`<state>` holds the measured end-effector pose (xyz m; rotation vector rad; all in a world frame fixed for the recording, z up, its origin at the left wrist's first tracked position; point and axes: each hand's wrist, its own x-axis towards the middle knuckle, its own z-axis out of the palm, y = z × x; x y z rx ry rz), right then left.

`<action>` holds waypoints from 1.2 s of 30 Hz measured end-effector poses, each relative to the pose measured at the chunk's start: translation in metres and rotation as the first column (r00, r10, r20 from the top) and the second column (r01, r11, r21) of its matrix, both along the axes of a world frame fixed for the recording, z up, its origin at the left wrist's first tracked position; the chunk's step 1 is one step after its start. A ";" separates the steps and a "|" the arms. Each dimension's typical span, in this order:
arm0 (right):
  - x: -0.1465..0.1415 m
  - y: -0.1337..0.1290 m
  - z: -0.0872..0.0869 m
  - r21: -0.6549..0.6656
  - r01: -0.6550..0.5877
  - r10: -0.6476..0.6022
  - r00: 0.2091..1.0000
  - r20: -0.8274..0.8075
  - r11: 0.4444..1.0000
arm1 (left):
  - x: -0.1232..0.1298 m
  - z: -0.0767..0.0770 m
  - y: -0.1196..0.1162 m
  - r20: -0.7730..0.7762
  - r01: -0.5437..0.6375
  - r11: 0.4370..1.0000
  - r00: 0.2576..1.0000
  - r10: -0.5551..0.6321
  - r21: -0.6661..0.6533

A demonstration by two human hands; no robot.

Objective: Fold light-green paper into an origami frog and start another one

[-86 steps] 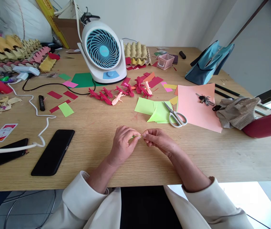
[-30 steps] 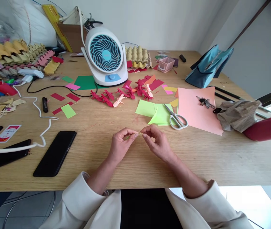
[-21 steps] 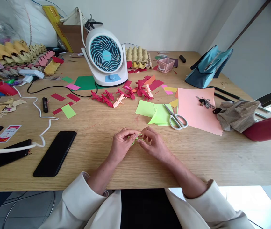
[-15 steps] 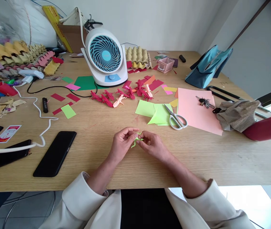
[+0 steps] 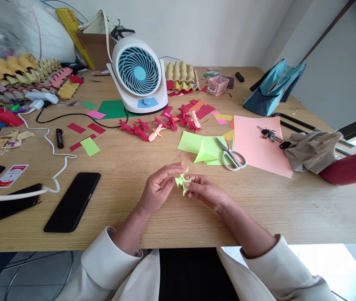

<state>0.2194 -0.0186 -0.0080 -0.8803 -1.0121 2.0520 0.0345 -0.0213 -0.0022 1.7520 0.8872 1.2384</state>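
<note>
A small bright-green folded paper figure with several thin pointed limbs is pinched between the thumb and fingers of my right hand. To its left, my left hand has its fingers stretched out and thumb apart, the tips close to the figure; whether they touch it I cannot tell. Beyond my hands lie light-green paper sheets, one partly folded up, with white-handled scissors on them. Red folded paper figures and a pale pink one sit farther back in a row.
A white fan stands at the back. On the left are a black phone, a marker and a white cable. Pink paper with keys, a cloth and a red bottle lie right.
My left fingers have loosened from the green paper figure and straightened. The figure now shows more fully, held in my right hand.
</note>
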 end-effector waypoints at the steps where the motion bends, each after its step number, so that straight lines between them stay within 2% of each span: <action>1: 0.001 -0.001 0.001 -0.045 -0.024 0.022 0.999 -0.042 0.999 | 0.000 0.000 -0.001 0.002 0.025 1.000 1.000 -0.025 -0.012; 3: 0.002 -0.002 0.001 -0.091 -0.077 0.066 0.991 -0.115 0.993 | 0.001 0.001 -0.001 0.011 0.034 0.999 0.999 -0.034 -0.038; 6: 0.003 -0.003 -0.001 -0.091 -0.149 0.135 0.980 -0.149 0.985 | 0.001 0.003 0.000 0.051 0.034 0.995 0.998 -0.029 -0.095; 10: 0.002 -0.002 -0.006 -0.054 -0.150 0.147 0.987 -0.063 0.987 | 0.002 0.003 0.002 0.157 0.182 0.961 0.976 -0.151 -0.207; 12: 0.002 -0.001 -0.008 -0.016 -0.145 0.144 0.989 -0.015 0.989 | 0.002 0.003 0.002 0.201 0.221 0.943 0.964 -0.174 -0.247; 18: 0.001 0.000 -0.011 0.097 -0.161 0.151 0.983 0.103 0.982 | 0.002 0.001 0.001 0.164 0.184 0.955 0.975 -0.148 -0.233; 20: 0.001 0.000 -0.011 0.143 -0.116 0.095 0.985 0.148 0.983 | 0.003 0.000 0.002 0.140 0.140 0.961 0.984 -0.108 -0.239; 23: 0.002 0.001 -0.008 0.263 0.056 -0.108 0.977 0.186 0.963 | 0.003 -0.005 0.003 0.172 0.081 0.941 0.985 -0.025 -0.328; 25: 0.003 0.002 -0.005 0.366 0.171 -0.256 0.946 0.198 0.915 | 0.004 -0.008 0.004 0.231 0.077 0.899 0.972 0.028 -0.431; 27: 0.004 0.001 -0.003 0.459 0.226 -0.353 0.912 0.211 0.859 | 0.005 -0.012 0.005 0.270 0.077 0.855 0.960 0.076 -0.513; 30: 0.002 -0.001 -0.001 0.553 0.221 -0.401 0.887 0.228 0.803 | 0.006 -0.015 0.006 0.267 0.073 0.832 0.959 0.093 -0.550; 36: -0.004 -0.004 -0.004 0.643 0.175 -0.434 0.860 0.270 0.746 | 0.008 -0.014 0.004 0.231 0.074 0.859 0.972 0.052 -0.506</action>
